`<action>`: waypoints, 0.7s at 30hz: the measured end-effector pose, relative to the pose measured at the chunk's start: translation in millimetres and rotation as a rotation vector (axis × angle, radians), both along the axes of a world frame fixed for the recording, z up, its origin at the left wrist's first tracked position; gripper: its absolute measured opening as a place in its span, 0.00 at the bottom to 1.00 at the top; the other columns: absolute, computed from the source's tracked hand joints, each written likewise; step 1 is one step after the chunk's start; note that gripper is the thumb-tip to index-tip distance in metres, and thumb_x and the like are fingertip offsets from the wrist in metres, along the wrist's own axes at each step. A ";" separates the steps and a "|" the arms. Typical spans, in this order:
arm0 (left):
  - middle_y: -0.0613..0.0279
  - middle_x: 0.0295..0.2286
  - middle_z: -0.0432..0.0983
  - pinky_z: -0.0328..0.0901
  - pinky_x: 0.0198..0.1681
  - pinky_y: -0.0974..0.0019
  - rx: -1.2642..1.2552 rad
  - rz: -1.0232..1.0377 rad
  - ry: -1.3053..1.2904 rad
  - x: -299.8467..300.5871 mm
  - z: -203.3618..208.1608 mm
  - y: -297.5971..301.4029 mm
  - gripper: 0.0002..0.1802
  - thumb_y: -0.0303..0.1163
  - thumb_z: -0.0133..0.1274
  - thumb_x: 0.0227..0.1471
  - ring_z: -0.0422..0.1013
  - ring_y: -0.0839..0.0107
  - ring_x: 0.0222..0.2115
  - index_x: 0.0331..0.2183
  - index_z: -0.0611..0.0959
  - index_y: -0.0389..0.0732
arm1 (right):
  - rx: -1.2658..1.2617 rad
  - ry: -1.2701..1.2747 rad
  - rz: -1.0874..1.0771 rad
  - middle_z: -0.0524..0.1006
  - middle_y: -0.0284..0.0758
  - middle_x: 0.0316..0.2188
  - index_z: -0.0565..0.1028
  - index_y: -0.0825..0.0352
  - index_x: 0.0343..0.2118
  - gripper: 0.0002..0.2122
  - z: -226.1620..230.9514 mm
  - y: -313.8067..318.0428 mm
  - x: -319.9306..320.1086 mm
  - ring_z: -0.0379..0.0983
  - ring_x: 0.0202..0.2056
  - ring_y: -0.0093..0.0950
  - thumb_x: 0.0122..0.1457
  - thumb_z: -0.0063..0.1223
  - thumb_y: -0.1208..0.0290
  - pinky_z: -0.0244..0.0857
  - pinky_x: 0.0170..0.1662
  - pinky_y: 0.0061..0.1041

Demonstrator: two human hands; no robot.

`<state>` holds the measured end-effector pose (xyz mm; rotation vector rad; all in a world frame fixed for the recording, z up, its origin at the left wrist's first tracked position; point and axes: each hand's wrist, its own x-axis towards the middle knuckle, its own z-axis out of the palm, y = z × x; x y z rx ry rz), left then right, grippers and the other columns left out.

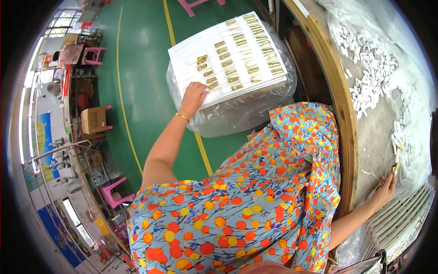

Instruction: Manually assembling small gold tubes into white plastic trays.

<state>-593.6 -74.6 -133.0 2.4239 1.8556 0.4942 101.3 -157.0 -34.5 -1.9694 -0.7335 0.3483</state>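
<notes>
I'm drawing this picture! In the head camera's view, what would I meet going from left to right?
Cardboard box → person's left hand → right-hand column of gold pieces → wooden edge → person's right hand.

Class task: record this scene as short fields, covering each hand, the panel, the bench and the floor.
Left hand: at near-left edge of white panel
Right hand: over bench, fingertips at a gold-coloured piece; grip unclear
Panel load: gold-coloured pieces in rows
Below panel: clear plastic wrap
Bench: wooden edge, loose small white pieces
Floor: green, yellow lines
</notes>
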 end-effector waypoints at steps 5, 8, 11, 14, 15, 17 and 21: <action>0.55 0.31 0.70 0.61 0.41 0.60 0.131 0.085 -0.039 -7.7 -6.3 16.7 0.09 0.26 0.55 0.41 0.64 0.57 0.35 0.30 0.77 0.38 | -0.061 0.038 0.000 0.73 0.26 0.26 0.73 0.64 0.44 0.14 -6.0 -6.6 16.3 0.63 0.24 0.11 0.58 0.47 0.64 0.52 0.24 0.11; 0.54 0.33 0.71 0.60 0.42 0.59 0.174 0.231 -0.037 -29.5 -9.9 50.1 0.09 0.26 0.54 0.42 0.65 0.56 0.36 0.31 0.78 0.38 | -0.037 0.029 0.009 0.73 0.26 0.24 0.73 0.64 0.44 0.14 -4.9 -3.5 8.9 0.61 0.22 0.11 0.58 0.48 0.64 0.51 0.22 0.11; 0.55 0.34 0.71 0.60 0.43 0.60 0.186 0.279 -0.011 -49.1 -9.7 78.6 0.09 0.26 0.54 0.42 0.65 0.56 0.37 0.31 0.79 0.39 | -0.007 0.033 -0.004 0.72 0.26 0.21 0.73 0.64 0.44 0.15 -0.9 -2.3 1.8 0.58 0.19 0.11 0.57 0.48 0.63 0.49 0.21 0.11; 0.55 0.33 0.72 0.61 0.43 0.61 0.151 0.258 -0.003 -50.1 -7.7 95.6 0.09 0.27 0.55 0.41 0.64 0.56 0.37 0.31 0.80 0.40 | -0.031 0.041 -0.016 0.72 0.26 0.21 0.73 0.63 0.44 0.15 -1.2 -2.7 4.0 0.57 0.18 0.11 0.57 0.48 0.63 0.49 0.21 0.11; 0.56 0.32 0.72 0.61 0.43 0.61 0.125 0.258 -0.008 -49.6 -7.3 100.3 0.09 0.28 0.55 0.41 0.65 0.57 0.36 0.30 0.80 0.40 | -0.044 0.036 -0.018 0.72 0.26 0.22 0.73 0.63 0.45 0.15 -1.9 -3.2 4.7 0.56 0.18 0.10 0.57 0.48 0.63 0.48 0.21 0.11; 0.56 0.31 0.72 0.61 0.42 0.61 0.016 0.267 0.020 -54.9 -9.8 107.9 0.09 0.28 0.56 0.41 0.65 0.57 0.36 0.30 0.80 0.40 | -0.029 0.002 -0.021 0.72 0.26 0.22 0.73 0.63 0.45 0.15 -3.7 -1.6 3.7 0.56 0.18 0.10 0.57 0.48 0.63 0.47 0.20 0.10; 0.57 0.29 0.74 0.61 0.42 0.61 -0.090 0.240 0.019 -58.4 -9.7 113.8 0.09 0.30 0.56 0.40 0.65 0.58 0.35 0.29 0.81 0.39 | -0.030 0.026 -0.012 0.72 0.25 0.22 0.73 0.64 0.44 0.15 -6.4 -3.3 8.3 0.55 0.18 0.09 0.57 0.48 0.63 0.45 0.20 0.10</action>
